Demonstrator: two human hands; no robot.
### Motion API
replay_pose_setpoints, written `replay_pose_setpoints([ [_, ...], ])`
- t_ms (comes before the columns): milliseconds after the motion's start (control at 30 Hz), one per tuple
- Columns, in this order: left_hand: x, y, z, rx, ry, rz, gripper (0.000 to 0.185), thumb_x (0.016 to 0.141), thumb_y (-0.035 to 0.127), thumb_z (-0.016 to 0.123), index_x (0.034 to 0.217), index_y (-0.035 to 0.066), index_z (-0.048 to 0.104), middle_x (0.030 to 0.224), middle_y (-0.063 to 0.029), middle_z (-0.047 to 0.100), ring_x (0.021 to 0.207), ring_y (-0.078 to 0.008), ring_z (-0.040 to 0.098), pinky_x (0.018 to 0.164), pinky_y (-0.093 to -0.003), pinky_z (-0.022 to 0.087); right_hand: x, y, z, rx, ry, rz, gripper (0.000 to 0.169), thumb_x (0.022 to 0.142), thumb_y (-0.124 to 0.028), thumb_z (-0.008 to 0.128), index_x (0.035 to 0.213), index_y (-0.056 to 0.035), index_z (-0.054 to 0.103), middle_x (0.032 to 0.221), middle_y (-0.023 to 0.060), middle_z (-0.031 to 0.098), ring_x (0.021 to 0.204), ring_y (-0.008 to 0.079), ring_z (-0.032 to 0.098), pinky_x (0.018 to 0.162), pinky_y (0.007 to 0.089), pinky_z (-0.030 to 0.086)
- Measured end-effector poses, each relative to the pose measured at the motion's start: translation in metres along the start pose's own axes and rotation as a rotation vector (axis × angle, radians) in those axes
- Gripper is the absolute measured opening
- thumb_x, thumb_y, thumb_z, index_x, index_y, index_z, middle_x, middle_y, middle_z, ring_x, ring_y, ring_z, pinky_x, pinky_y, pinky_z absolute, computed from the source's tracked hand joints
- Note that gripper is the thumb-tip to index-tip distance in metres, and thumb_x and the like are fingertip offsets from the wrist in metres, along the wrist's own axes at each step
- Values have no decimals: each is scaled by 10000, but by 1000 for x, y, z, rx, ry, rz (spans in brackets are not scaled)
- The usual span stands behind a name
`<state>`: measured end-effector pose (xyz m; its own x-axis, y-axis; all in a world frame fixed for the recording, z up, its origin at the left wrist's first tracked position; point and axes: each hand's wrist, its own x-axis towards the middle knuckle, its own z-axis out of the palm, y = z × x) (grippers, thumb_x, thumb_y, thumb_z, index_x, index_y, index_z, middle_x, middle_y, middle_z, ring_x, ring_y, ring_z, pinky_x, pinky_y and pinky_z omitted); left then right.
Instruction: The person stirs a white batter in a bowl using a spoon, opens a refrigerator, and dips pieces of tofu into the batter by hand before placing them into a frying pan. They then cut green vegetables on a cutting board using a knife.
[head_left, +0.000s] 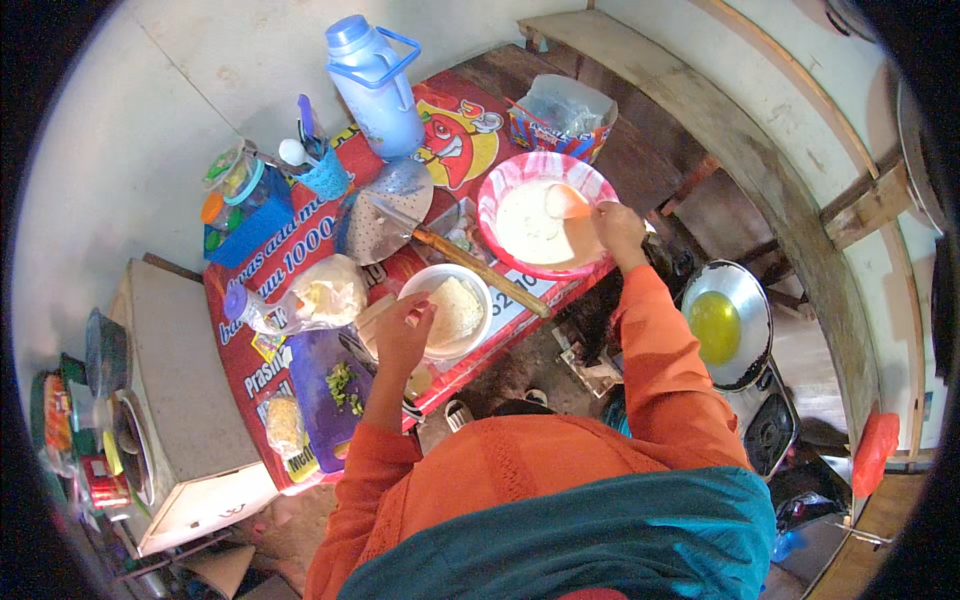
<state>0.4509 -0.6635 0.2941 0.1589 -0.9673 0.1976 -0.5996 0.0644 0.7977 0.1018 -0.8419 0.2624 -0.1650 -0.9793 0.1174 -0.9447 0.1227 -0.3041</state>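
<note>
My right hand (621, 231) is closed at the right rim of a pink-and-white plastic basin (491, 187). Its fingers meet an orange spoon (568, 202), whose rounded end is coated in the pale batter (521, 225) filling the basin. Over the left side of a white bowl (486, 319) is my left hand (405, 326), its fingers bent and close together. Whether they pinch anything is hard to see. Flat pale slices (456, 309) lie in that bowl. A wooden-handled skimmer (390, 206) lies between bowl and basin, its handle (487, 274) reaching the table edge.
A purple cutting board (319, 397) holds chopped greens (343, 386). Behind stand a blue thermos (379, 90), a utensil cup (324, 176) and a blue box of jars (251, 229). Plastic bags (330, 289) lie at left. To the right, a wok of yellow oil (716, 326) sits on a stove (769, 427).
</note>
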Motion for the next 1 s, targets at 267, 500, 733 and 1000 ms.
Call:
replay_pose_setpoints([
  [267,-2,-18,9,160,17,62,254,734,201,669,933,44,646,866,-109,650,748,-234,608,691,-340,471,-5,1,-31,-94,-89,25,240,764,-311,517,851,-163,684,896,130,650,838,310,627,746,409,498],
  [500,7,-31,21,448,-53,71,339,718,264,666,1023,126,615,1043,-72,605,1000,-265,528,859,-423,380,-14,-22,-4,71,16,-216,265,783,-321,495,852,-143,679,836,152,648,790,326,634,711,431,502],
  [733,11,-29,24,465,-65,132,367,706,257,669,1038,116,601,1047,-102,594,994,-289,524,865,-437,381,-5,-7,-25,-34,-25,10,313,818,-290,440,846,-80,670,922,181,638,868,353,618,745,451,496],
  [1000,22,-37,9,350,-114,211,359,694,235,672,1003,64,606,1003,-142,600,959,-313,541,843,-411,412,-14,-5,-32,-76,-111,-32,330,811,-314,456,870,-60,659,930,209,626,879,363,610,778,452,485],
])
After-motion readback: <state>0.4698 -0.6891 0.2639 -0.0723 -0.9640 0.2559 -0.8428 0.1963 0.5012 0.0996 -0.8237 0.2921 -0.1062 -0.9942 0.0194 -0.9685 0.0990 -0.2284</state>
